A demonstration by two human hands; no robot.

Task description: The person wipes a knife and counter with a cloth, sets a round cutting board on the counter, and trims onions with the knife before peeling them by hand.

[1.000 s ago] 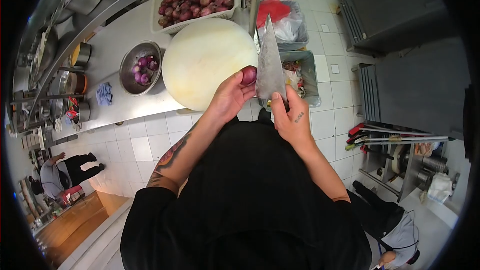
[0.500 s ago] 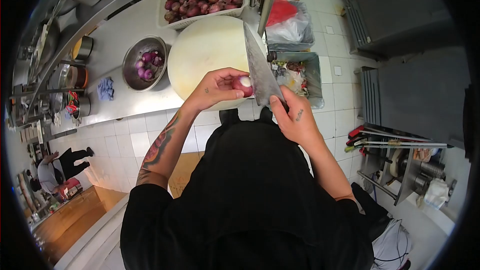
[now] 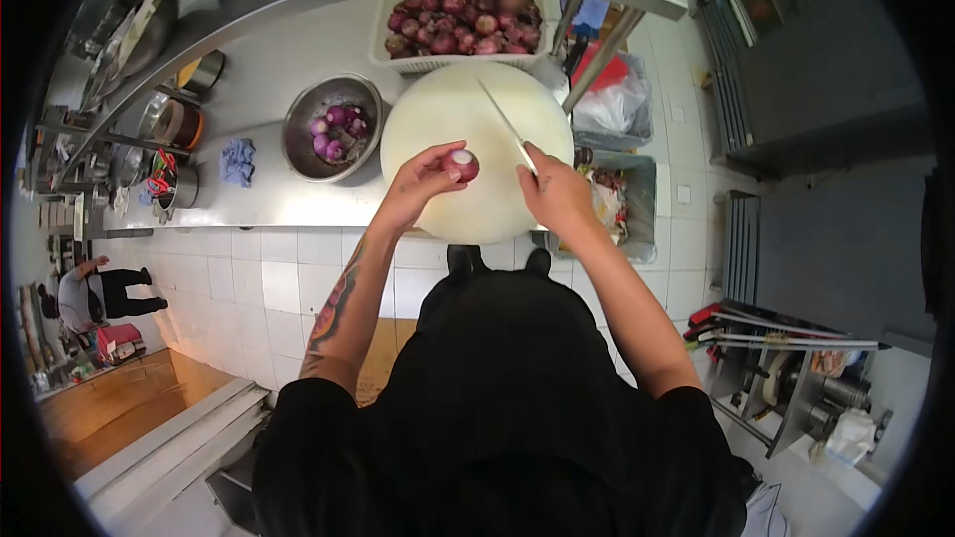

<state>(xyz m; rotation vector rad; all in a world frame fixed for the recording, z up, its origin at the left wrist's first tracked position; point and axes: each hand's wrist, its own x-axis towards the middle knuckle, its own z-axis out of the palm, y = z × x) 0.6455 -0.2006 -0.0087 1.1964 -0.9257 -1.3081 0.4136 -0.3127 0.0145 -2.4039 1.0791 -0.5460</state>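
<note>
A red onion (image 3: 462, 166) is held by the left hand (image 3: 423, 179), pinched between the thumb and the curled fingers, with its pale end turned up. To the right of that grip, the handle of a knife (image 3: 505, 121) is clasped in the right hand (image 3: 558, 195), the fingers wrapped closely round it. The blade is pointed away from the body, slanted left, and is kept apart from the onion; whether the board is touched by its tip cannot be told. Both grips are held above a round white chopping board (image 3: 423, 114). Left of the onion grip, purple onions (image 3: 335, 150) are held in a metal bowl (image 3: 300, 144), and farther left a crumpled blue cloth (image 3: 237, 161) is laid on the steel counter (image 3: 261, 85). Beyond both hands, a white crate (image 3: 458, 63) is heaped with unpeeled onions (image 3: 453, 22). Right of the knife grip, scraps (image 3: 609, 199) are contained in a lined bin (image 3: 643, 211).
</note>
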